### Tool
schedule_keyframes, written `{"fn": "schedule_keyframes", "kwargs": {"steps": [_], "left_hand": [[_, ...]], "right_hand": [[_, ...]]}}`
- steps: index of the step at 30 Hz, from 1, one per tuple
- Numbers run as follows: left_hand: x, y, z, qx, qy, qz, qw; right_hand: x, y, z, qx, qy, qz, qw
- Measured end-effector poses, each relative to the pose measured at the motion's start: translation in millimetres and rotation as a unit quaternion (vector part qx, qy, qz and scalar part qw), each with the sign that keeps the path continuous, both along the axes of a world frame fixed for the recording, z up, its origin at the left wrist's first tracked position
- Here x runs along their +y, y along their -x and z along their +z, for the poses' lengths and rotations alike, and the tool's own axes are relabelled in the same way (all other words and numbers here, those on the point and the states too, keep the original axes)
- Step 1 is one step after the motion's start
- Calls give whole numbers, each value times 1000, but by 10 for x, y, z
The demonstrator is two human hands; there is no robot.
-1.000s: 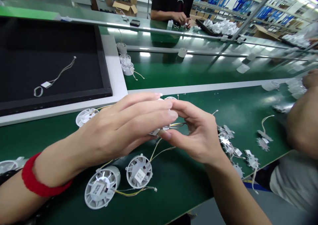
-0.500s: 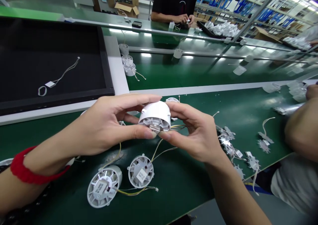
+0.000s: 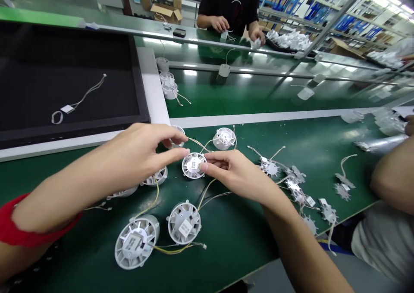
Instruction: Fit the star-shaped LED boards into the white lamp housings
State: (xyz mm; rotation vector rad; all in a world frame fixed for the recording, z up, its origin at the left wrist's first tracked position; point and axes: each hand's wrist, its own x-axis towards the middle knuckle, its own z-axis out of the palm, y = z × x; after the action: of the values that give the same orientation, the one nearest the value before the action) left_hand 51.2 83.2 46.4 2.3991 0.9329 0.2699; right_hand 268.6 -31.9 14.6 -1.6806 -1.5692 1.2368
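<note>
A round white fan housing [image 3: 193, 165] faces up on the green table, a label at its middle. My right hand [image 3: 234, 170] pinches its right edge between thumb and fingers. To its left, my left hand [image 3: 152, 148] is open, thumb and fingers apart, the thumb tip close to the housing's upper left rim. Another housing [image 3: 224, 138] stands behind. In front lie a small housing [image 3: 184, 223] and a larger one [image 3: 137, 242], both with thin wires. More housings lie partly hidden under my left forearm.
Silvery fan parts with wires [image 3: 296, 185] lie to the right. A black tray [image 3: 140, 82] is at the left. Across the belt a person in black [image 3: 228, 6] handles parts; another person's arm [image 3: 393, 172] reaches in at the right.
The housing has come down from between both hands onto the table and now faces up. My left hand has let go and moved left. The person opposite has spread their hands apart.
</note>
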Motion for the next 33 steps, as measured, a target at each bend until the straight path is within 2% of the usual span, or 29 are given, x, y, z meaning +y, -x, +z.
{"fn": "schedule_keyframes", "kwargs": {"steps": [3,7,11,13,17,19,21,24,27,30,33], "left_hand": [[83,62,74,-4,-32,30,999],[176,118,32,17,-99,29,995],[118,87,-51,36,-111,-39,992],[37,51,-79,47,-125,-82,988],[-108,-15,-155,43,-181,-156,970],[-130,-38,-215,29,-219,-203,954],[-108,-56,-286,35,-255,-230,938],[-20,-64,-381,66,-286,-224,929],[64,-62,-415,85,-272,-219,933],[84,-104,-382,98,-253,-226,936],[58,-257,-336,113,-247,-213,938]], "right_hand": [[7,57,-35,-81,-40,-14,996],[3,137,-86,-162,-132,-51,977],[-3,201,-108,-256,-193,21,947],[3,188,-92,-303,-214,30,928],[20,-8,-37,-278,-245,26,928],[38,-146,-49,-290,-257,-12,922],[72,-254,-96,-347,-255,-50,901],[134,-333,-164,-390,-205,-47,897],[167,-373,-154,-388,-186,-67,900],[156,-427,-84,-354,-255,-155,887],[130,-449,-8,-265,-350,-247,864]]}}
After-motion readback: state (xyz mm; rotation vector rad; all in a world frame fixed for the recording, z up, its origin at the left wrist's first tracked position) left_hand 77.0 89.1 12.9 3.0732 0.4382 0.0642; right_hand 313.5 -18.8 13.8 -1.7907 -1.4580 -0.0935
